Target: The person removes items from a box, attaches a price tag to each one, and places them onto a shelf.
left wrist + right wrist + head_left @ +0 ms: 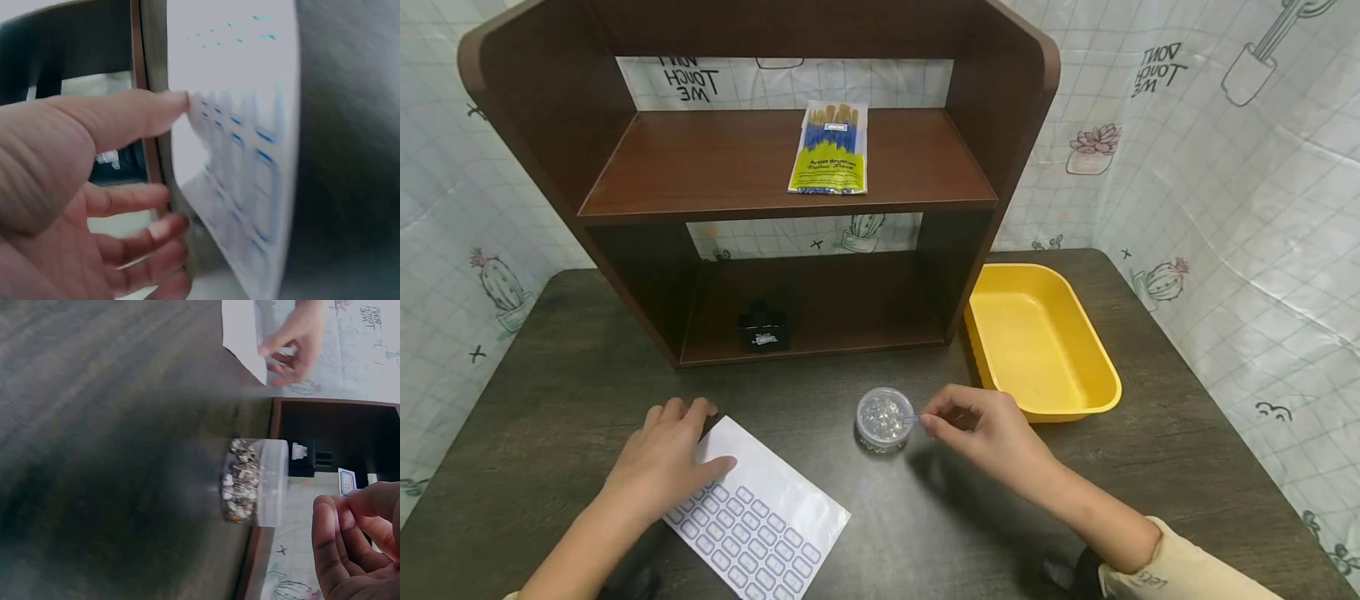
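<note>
My right hand (988, 429) pinches a small blue-bordered label sticker (347, 482) between thumb and fingertips. The sticker is just above the right side of a round clear jar (883, 417); whether they touch I cannot tell. Small shiny silvery pieces fill the jar, which has a pale plastic top part (272, 482) in the right wrist view. On the left, a white sheet of blue-bordered labels (775, 500) lies slanted on the table. My left hand (662, 458) rests at its upper left edge, thumb on the sheet and the other fingers loosely bent beyond the edge.
A brown two-level shelf (790, 212) stands behind, with a packet of artist brushes (831, 150) on its upper board. Its lower level holds a small black box-like object (763, 331). A yellow tray (1037, 342) sits right of the shelf on the dark table (880, 550).
</note>
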`<state>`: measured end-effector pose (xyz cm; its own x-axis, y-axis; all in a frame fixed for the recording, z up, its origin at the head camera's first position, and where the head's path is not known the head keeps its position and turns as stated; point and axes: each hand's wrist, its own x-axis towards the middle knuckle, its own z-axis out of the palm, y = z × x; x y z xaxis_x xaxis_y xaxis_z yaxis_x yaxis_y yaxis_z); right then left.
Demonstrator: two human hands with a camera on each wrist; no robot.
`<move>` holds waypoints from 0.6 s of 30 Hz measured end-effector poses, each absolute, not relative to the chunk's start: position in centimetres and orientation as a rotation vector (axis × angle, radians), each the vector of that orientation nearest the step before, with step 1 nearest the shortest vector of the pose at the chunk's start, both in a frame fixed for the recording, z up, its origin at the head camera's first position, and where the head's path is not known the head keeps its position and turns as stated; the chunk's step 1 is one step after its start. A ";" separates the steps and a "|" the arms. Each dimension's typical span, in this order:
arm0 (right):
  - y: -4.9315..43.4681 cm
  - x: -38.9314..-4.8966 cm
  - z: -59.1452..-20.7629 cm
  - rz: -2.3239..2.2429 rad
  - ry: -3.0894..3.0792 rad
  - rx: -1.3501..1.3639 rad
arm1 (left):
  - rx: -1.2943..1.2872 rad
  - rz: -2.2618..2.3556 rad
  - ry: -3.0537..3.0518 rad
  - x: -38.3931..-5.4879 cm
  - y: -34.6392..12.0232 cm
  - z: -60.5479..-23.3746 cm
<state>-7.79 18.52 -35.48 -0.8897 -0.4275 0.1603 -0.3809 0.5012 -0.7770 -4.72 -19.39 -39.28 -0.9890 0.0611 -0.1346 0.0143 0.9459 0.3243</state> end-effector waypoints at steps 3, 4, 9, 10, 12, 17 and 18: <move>18.5 -7.6 -36.1 -1.344 2.682 -0.725 | 0.157 0.486 3.040 -4.7 -18.0 -38.6; 18.5 -7.5 -36.2 -1.337 2.683 -0.729 | 0.206 0.517 3.051 -4.8 -17.5 -38.4; 18.5 -7.4 -36.9 -1.315 2.668 -0.730 | 0.455 0.732 2.941 -5.6 -14.3 -37.5; 18.4 -7.4 -37.0 -1.311 2.660 -0.721 | 0.499 0.768 2.907 -5.9 -13.7 -37.5; 18.4 -7.3 -37.3 -1.303 2.647 -0.704 | 0.576 0.815 2.842 -6.5 -12.4 -37.6; 18.4 -7.2 -38.0 -1.299 2.591 -0.675 | 0.691 0.894 2.708 -7.8 -9.9 -38.3; 18.4 -7.2 -38.1 -1.300 2.579 -0.677 | 0.697 0.907 2.686 -8.0 -9.4 -38.4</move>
<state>-7.23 18.43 -38.14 -0.8813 -0.4702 0.0470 -0.3175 0.5154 -0.7960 -8.03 -9.42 -38.43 -0.8630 0.5020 -0.0561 0.3652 0.6968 0.6173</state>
